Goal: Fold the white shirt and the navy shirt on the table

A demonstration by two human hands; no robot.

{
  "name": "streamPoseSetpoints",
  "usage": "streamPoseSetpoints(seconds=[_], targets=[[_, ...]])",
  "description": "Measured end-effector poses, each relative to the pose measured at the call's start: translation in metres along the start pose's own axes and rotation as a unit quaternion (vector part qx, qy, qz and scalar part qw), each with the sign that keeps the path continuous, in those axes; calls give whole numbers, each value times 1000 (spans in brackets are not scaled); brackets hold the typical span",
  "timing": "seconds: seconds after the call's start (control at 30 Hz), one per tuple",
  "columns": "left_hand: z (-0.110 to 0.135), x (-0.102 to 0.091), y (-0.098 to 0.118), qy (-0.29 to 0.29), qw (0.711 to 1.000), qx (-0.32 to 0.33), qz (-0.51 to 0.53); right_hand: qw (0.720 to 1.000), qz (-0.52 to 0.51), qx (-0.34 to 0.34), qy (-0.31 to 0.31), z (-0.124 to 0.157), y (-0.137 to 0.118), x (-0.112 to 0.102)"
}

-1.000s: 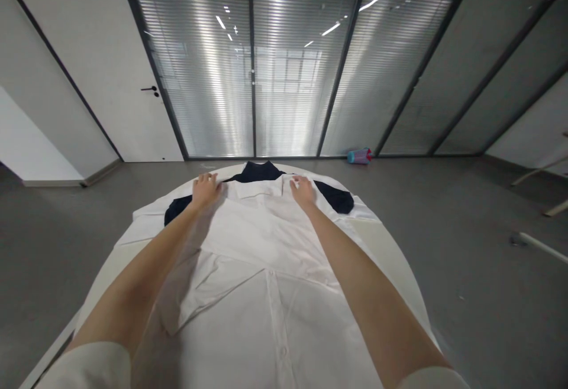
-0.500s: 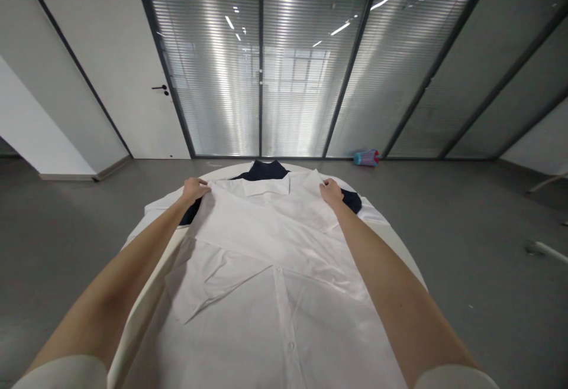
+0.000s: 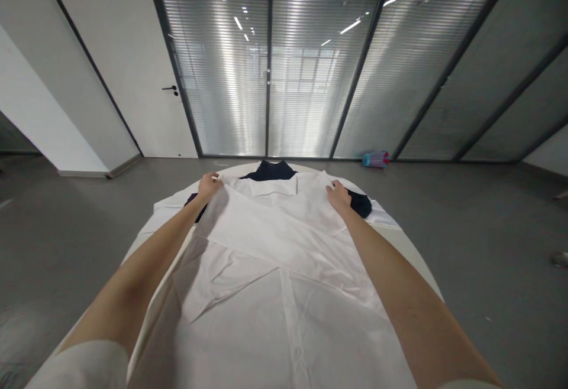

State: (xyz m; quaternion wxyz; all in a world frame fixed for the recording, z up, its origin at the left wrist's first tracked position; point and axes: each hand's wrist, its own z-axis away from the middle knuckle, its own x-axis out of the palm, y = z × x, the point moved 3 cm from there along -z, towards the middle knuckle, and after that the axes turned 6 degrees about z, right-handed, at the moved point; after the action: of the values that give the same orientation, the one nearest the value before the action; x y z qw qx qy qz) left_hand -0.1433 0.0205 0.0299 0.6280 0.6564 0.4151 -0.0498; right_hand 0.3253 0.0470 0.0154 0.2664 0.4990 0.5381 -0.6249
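White shirt (image 3: 266,223) lies between the left fingers (image 3: 213,175) and right fingers (image 3: 331,191), both pinching its shoulder cloth.

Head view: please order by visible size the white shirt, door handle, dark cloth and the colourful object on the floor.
1. White shirt
2. Dark cloth, partly covered
3. Colourful object
4. Door handle

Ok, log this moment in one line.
left hand: holds white fabric shirt, far left | right hand: holds shirt, far right | dark navy fabric: partly covered
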Motion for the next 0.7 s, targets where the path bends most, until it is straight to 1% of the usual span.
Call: streamPoseSetpoints(seconds=[0.1, 0.2, 0.27, 0.33, 0.4, 0.43, 0.47, 0.5, 0.53, 0.57, 0.6, 0.63, 0.7], targets=[[-3, -3, 10, 31, 999, 34, -11, 1000, -3, 1, 31, -1, -2, -8], [-4, -6, 17, 55, 997, 53, -18, 999, -5, 1, 49, -3, -1, -14], [-1, -7, 18, 51, 996, 53, -41, 999, -1, 0, 49, -4, -1, -13], [5, -6, 21, 49, 993, 60, -93, 999, 7, -1, 40, -4, 0, -10], [14, -4, 30, 73, 981, 98, -150, 999, 18, -3, 27, -4, 2, -7], [22, 0, 39, 84, 974, 132, -165, 999, 24, -6, 20, -5, 4, -8], [32, 6, 51, 78, 967, 177, -167, 999, 30, -10, 11, -6, 6, -10], [46, 16, 66, 51, 959, 229, -158, 999, 35, -17, 0, -7, 8, -13], [64, 28, 84, 1, 948, 287, -137, 999, 40, -25, -13, -7, 10, -18], [88, 43, 103, -71, 927, 352, -109, 998, 45, -35, -25, -7, 13, -24], [118, 59, 123, -137, 898, 410, -81, 997, 49, -46, -35, -7, 15, -32], [153, 74, 142, -202, 859, 468, -52, 996, 52, -55, -42, -6, 18, -41], [231, 101, 176, -321, 757, 569, 6, 995, 57, -71, -44, -1, 25, -59]])
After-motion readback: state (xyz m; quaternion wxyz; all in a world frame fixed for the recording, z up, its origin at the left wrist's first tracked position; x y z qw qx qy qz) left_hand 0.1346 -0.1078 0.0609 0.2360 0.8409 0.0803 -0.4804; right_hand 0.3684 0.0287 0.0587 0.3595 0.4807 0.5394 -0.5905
